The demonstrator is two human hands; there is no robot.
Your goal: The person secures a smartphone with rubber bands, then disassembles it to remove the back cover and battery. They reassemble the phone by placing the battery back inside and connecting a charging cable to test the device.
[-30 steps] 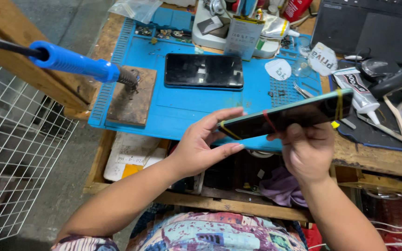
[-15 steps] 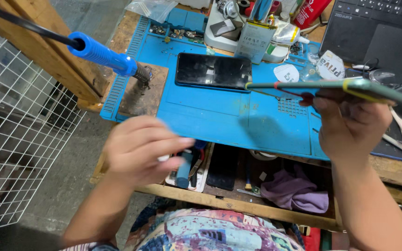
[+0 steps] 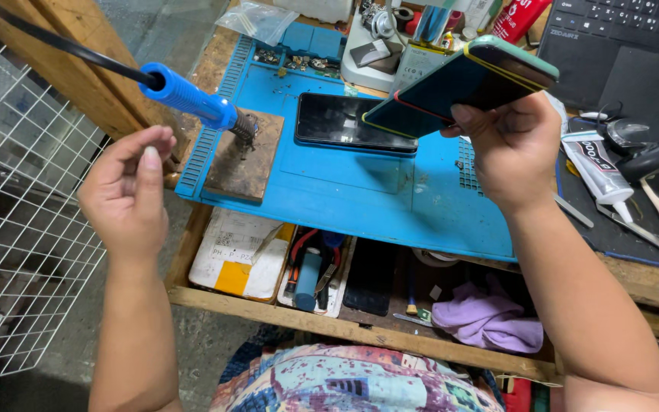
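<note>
While clamped in the right hand (image 3: 514,149), phone (image 3: 463,84) tilted up above the blue mat (image 3: 360,191), back facing the camera, coloured bands wrapped across it. Fingers curled tight round the lower edge, thumb under it. Left hand (image 3: 127,191) raised off to the left of the bench, empty, fingers loosely bent, thumb upright, touching nothing. Nearest to it, blue-handled soldering iron (image 3: 192,99), tip resting on a brown wooden block (image 3: 247,156) at the mat's left edge. Second phone (image 3: 345,122) flat on the mat, dark screen up, just beneath the raised one. Glue tube (image 3: 596,168) lying right of the gripping hand. Purple cloth (image 3: 486,320) down in the open shelf below, beside hand tools (image 3: 310,267).
</note>
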